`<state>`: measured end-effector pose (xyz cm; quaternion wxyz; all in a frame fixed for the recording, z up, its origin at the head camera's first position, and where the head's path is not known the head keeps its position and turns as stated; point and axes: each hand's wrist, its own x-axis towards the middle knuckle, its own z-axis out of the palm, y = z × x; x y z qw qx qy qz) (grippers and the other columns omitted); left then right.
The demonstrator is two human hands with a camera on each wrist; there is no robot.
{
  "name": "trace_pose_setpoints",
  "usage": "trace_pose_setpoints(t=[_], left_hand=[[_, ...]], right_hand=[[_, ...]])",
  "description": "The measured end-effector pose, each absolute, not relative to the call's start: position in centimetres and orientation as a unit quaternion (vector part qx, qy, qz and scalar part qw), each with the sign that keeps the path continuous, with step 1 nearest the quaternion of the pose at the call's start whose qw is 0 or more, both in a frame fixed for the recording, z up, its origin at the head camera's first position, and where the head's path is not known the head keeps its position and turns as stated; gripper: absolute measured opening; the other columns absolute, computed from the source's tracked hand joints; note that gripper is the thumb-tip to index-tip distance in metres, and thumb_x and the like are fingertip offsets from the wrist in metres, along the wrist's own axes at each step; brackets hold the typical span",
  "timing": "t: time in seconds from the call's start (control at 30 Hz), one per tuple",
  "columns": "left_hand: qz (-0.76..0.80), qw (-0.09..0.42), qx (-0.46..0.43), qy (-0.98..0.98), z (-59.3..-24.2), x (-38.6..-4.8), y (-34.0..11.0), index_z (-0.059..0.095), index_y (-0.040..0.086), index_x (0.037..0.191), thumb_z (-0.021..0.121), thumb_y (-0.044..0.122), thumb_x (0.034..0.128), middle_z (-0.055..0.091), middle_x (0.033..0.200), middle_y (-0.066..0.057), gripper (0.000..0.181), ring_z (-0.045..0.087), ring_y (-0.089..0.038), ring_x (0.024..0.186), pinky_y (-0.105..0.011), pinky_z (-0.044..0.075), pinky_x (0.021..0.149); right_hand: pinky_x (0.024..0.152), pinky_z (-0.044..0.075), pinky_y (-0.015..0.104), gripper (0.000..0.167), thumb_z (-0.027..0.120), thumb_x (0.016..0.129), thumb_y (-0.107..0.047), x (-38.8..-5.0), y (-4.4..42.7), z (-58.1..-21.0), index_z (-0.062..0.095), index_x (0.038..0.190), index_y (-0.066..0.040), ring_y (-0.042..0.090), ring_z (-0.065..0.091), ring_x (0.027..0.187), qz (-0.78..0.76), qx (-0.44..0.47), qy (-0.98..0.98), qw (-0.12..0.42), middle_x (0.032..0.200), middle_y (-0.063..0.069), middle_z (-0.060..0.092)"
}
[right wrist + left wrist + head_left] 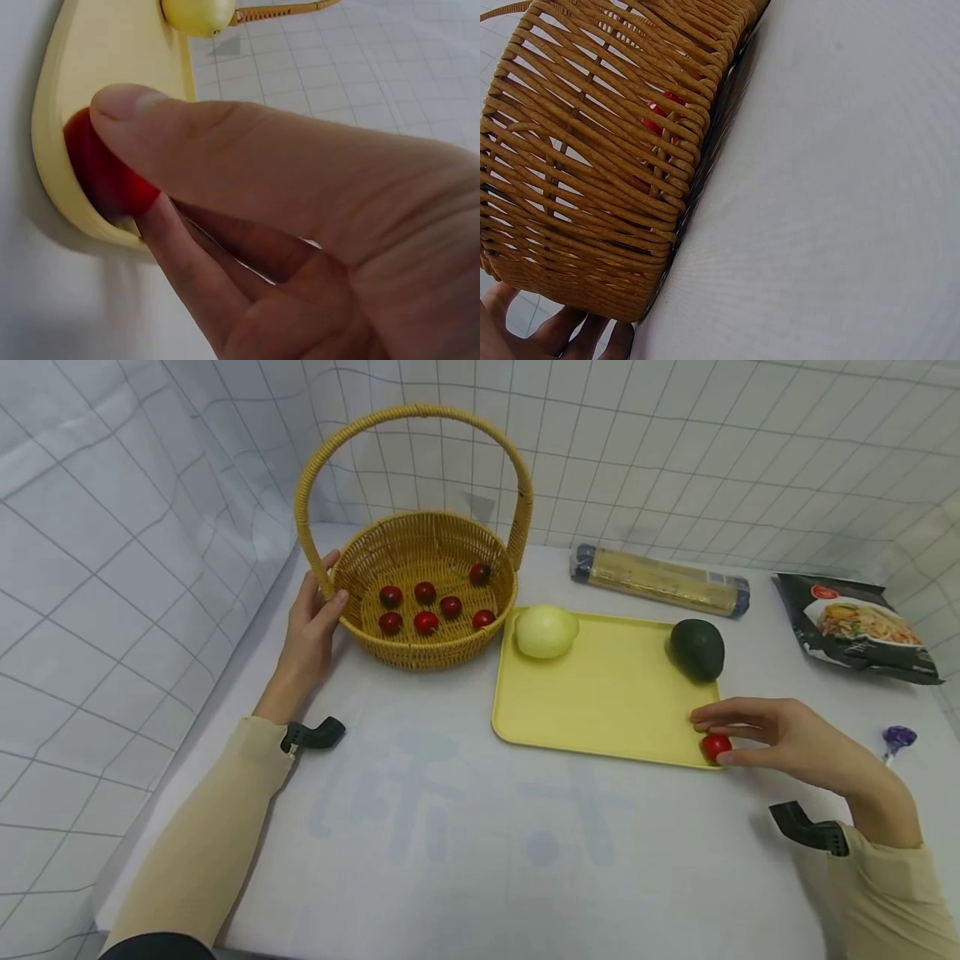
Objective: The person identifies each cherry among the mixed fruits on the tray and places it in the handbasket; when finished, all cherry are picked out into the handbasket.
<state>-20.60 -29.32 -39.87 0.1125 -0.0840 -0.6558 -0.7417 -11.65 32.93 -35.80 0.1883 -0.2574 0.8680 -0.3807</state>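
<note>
My left hand (309, 622) grips the left side of a round wicker basket (420, 656), thumb over the rim near the foot of its tall handle and fingers outside. Several dark red cherries (426, 623) lie on the basket's floor. In the left wrist view, the woven wall (592, 165) hides most of them. At the near right corner of a yellow tray (607, 693), my right hand (787, 747) pinches a red cherry (716, 746) between thumb and fingers. The right wrist view shows this cherry (105, 169) low inside the tray's rim, partly covered by the thumb.
On the tray sit a pale yellow-green round fruit (546, 632) at far left and an avocado (697, 649) at far right. Behind it lies a long gold-and-blue packet (660, 581). A black noodle packet (858, 627) and a purple-wrapped lollipop (898, 737) lie to the right.
</note>
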Motion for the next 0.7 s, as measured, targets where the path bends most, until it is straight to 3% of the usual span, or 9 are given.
trace_pose_setpoints(t=[0.13,0.3,0.7], left_hand=[[-0.743,0.111,-0.083,-0.654,-39.9,-20.6,-29.4,0.042,0.02,0.162,0.059,0.017,0.1057,0.041,0.161,-0.018,0.059,0.045,-0.031,0.141,-0.046,0.026,0.123],[-0.739,0.112,-0.083,-0.659,-39.9,-20.6,-29.5,0.041,0.02,0.163,0.058,0.017,0.1057,0.041,0.161,-0.018,0.059,0.046,-0.031,0.141,-0.045,0.027,0.122],[-0.736,0.108,-0.082,-0.664,-39.6,-20.4,-29.4,0.041,0.021,0.163,0.058,0.017,0.106,0.041,0.162,-0.017,0.059,0.045,-0.031,0.142,-0.043,0.028,0.121]], right_hand=[[0.09,0.057,0.021,0.052,0.081,0.092,-0.007,-11.9,33.3,-35.8,0.064,0.141,-0.007,-0.002,0.066,0.121,-0.395,-0.263,0.856,0.204,0.139,0.005,0.07],[0.094,0.052,0.014,0.046,0.082,0.091,-0.006,-11.9,33.2,-35.8,0.07,0.135,-0.009,-0.005,0.062,0.123,-0.388,-0.275,0.858,0.196,0.134,0.006,0.072],[0.086,0.051,0.011,0.035,0.089,0.084,-0.011,-11.1,29.3,-36.9,0.081,0.114,-0.026,-0.002,0.068,0.104,-0.358,-0.229,0.903,0.064,0.113,-0.006,0.079]])
